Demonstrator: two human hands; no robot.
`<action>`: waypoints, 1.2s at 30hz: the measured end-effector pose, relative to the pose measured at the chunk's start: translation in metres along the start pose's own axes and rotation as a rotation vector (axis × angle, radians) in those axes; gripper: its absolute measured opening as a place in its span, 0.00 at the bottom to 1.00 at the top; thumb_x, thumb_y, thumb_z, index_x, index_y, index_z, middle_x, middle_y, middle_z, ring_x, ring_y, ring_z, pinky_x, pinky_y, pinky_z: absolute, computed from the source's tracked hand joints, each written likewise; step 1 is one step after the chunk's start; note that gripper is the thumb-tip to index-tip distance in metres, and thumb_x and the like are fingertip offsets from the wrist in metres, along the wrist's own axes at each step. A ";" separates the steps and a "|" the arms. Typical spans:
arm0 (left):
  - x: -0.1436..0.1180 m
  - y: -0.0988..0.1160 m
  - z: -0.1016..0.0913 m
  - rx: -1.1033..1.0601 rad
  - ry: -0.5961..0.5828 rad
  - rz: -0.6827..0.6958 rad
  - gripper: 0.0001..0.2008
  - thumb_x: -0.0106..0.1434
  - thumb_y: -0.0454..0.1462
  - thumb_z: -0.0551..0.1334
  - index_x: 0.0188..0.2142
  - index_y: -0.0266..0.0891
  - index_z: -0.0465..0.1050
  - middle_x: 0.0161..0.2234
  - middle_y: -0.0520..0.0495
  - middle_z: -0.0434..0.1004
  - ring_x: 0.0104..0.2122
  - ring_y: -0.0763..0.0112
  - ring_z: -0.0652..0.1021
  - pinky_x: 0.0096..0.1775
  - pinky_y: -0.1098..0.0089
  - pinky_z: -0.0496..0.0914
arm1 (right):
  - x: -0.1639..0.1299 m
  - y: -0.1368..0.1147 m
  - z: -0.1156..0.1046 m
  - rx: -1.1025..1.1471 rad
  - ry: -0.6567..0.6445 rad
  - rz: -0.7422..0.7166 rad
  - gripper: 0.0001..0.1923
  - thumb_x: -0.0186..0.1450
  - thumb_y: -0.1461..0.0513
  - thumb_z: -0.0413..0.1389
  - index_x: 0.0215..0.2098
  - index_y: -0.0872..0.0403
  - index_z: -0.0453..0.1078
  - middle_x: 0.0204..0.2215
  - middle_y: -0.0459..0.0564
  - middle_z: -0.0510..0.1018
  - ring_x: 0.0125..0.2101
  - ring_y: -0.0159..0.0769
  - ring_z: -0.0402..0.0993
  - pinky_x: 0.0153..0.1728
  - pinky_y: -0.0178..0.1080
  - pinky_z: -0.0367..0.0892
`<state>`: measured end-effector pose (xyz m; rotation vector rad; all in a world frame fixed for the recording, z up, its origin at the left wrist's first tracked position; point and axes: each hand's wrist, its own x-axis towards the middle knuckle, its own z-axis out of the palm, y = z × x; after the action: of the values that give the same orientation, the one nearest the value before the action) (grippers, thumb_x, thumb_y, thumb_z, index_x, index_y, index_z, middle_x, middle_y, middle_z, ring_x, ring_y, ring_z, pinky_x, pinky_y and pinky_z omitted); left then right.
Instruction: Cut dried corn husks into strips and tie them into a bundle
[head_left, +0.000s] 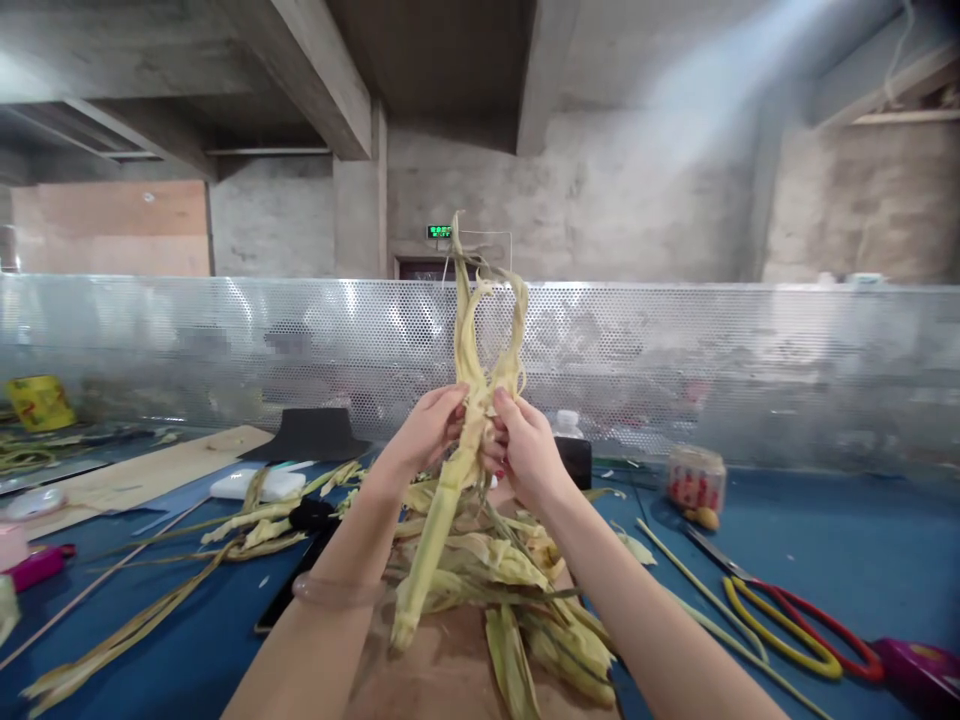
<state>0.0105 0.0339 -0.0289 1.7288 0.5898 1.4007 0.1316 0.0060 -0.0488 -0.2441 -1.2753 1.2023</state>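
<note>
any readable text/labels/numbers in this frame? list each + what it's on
None can be read.
Green lit sign over the far doorway: characters too small and blurred.
Yellow pack at far left: red print, blurred.
Red-and-white container on the blue table: print too small.
Both hands, left and right, grip a husk bundle; no text there.

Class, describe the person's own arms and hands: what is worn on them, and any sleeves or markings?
Both forearms are bare, with no sleeves or gloves in view. The left hand has a clear, glassy bangle at its wrist. The right hand wears nothing visible; red shows at its fingertips, apparently nail polish.
</note>
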 end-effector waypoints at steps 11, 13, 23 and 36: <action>0.003 -0.004 -0.001 0.487 -0.119 -0.004 0.21 0.65 0.50 0.48 0.32 0.38 0.70 0.26 0.50 0.74 0.26 0.70 0.73 0.32 0.71 0.67 | 0.015 0.017 -0.029 -0.431 0.147 -0.051 0.18 0.62 0.49 0.49 0.22 0.51 0.53 0.13 0.36 0.54 0.12 0.24 0.49 0.12 0.30 0.49; 0.002 -0.006 0.007 0.562 -0.066 0.069 0.23 0.65 0.51 0.46 0.31 0.38 0.70 0.27 0.49 0.75 0.28 0.69 0.73 0.32 0.71 0.66 | 0.015 0.016 -0.030 -0.448 0.183 -0.052 0.18 0.63 0.48 0.48 0.23 0.51 0.54 0.13 0.36 0.56 0.12 0.25 0.50 0.13 0.31 0.50; 0.006 -0.017 0.032 0.828 0.388 0.191 0.27 0.68 0.46 0.40 0.26 0.36 0.70 0.25 0.41 0.75 0.28 0.63 0.75 0.31 0.69 0.64 | 0.016 0.002 -0.026 -0.484 0.183 0.014 0.15 0.61 0.50 0.51 0.24 0.50 0.56 0.12 0.37 0.56 0.12 0.27 0.51 0.14 0.32 0.48; 0.013 -0.021 0.022 0.524 0.336 -0.100 0.20 0.63 0.42 0.46 0.18 0.40 0.64 0.18 0.45 0.71 0.22 0.67 0.72 0.26 0.69 0.64 | 0.013 -0.001 -0.028 -0.177 -0.018 0.177 0.21 0.57 0.49 0.57 0.22 0.51 0.50 0.13 0.33 0.49 0.11 0.21 0.43 0.12 0.27 0.41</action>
<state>0.0375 0.0490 -0.0394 1.8281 1.3054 1.5690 0.1529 0.0288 -0.0507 -0.4850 -1.3997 1.2436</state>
